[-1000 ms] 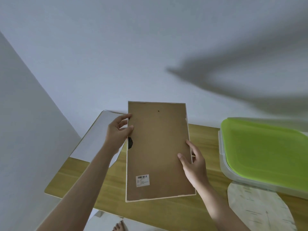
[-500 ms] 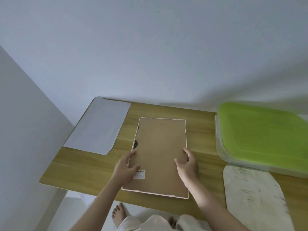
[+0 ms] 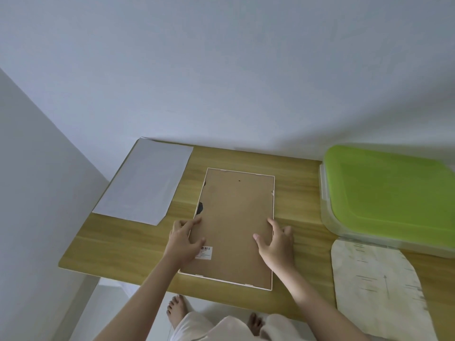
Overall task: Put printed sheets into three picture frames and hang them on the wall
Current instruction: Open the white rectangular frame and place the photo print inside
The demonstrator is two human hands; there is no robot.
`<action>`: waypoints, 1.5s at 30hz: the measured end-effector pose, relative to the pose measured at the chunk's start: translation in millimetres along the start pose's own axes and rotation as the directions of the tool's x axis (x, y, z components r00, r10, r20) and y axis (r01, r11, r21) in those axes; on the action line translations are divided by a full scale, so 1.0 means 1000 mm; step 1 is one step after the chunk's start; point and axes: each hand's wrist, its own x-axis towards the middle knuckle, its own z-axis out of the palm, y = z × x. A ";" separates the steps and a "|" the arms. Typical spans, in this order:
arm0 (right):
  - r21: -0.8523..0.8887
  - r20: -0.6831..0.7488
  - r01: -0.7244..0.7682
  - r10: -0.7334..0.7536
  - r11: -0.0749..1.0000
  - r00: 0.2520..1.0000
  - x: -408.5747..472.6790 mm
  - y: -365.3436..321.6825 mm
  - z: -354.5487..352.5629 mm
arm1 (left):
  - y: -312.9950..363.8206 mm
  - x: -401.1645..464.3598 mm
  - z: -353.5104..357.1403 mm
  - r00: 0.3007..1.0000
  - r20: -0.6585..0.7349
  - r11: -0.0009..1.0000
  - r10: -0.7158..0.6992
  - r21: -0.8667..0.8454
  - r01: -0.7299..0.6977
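A picture frame lies face down on the wooden table, its brown backing board up, with a barcode sticker near the lower left. My left hand holds its left edge, thumb on the backing. At the right edge, my right hand holds it with thumb and forefinger on the board. A white printed sheet lies blank side up at the table's far left corner, apart from the frame.
A clear box with a green lid stands at the right. In front of it lies a pale birch-patterned mat. Plain white walls rise behind and to the left of the table. My bare feet show below the table's front edge.
The frame, held up towards the wall a second ago, has come down flat onto the table. Both hands slid down to its lower side edges.
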 end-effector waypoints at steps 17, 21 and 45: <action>0.054 0.402 0.319 -0.313 0.946 0.861 -0.038 0.023 -0.018 | 0.010 0.019 -0.019 0.989 0.091 0.963 0.117 0.233 -0.136; 0.052 0.392 0.306 -0.302 0.950 0.869 -0.033 0.002 -0.005 | 0.013 0.028 -0.029 0.998 0.017 0.982 0.054 0.181 -0.056; 0.080 0.417 0.209 -0.223 0.975 0.881 -0.031 -0.012 0.005 | 0.012 0.057 -0.073 0.997 -0.027 0.982 -0.078 -0.176 0.072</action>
